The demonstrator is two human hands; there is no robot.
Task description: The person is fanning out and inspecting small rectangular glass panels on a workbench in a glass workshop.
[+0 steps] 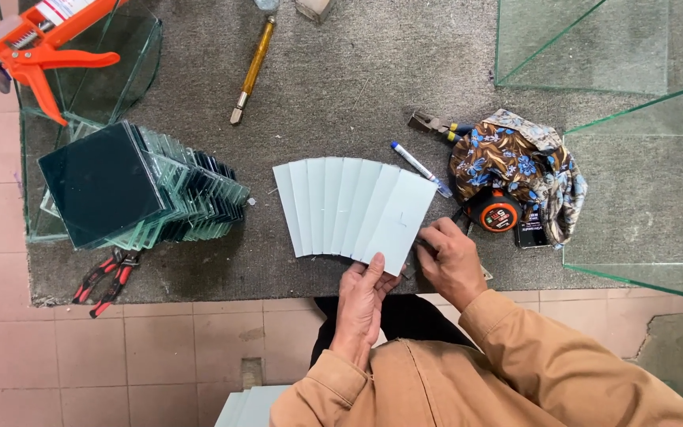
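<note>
2 hands hold a fan of thin pale blue-grey glass strips (353, 207) flat on the grey felt bench (341, 87): the left hand (364, 299) presses open-fingered underneath, the right hand (450, 261) pinches the edge, so slide each strip slowly and evenly.

On the grey worktop (341, 87) lie a stack of dark glass squares (132, 186), red pliers (104, 278), a yellow glass cutter (253, 69), a blue marker (419, 168), an orange tape measure (496, 213) and a floral cloth (519, 162).
</note>
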